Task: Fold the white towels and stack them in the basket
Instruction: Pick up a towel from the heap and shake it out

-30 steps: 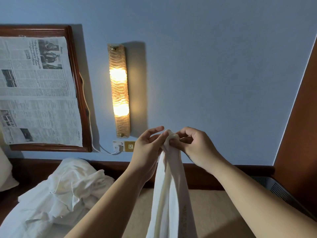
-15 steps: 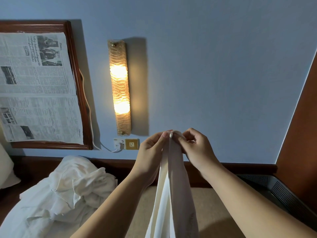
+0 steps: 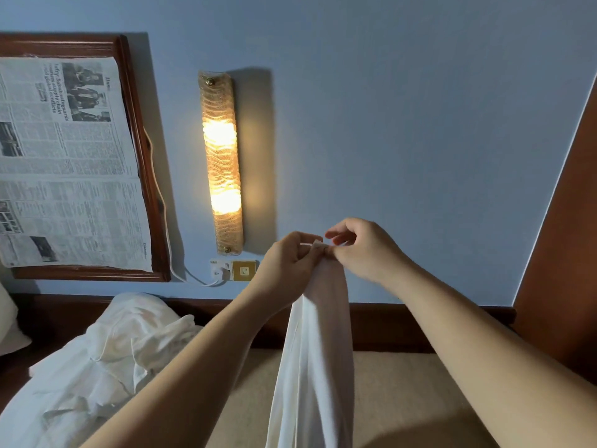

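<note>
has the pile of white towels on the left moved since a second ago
No. The pile of white towels lies below the framed newspaper as before; only the camera shifted.

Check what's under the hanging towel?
Beige surface shows either side of the white towel, pinched up top by left hand and right hand. Directly beneath is covered.

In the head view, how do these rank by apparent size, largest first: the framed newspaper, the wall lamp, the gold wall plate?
1. framed newspaper, partly cut off at the left edge
2. wall lamp
3. gold wall plate

All three are on the same wall, so nearness hardly affects the order.
</note>
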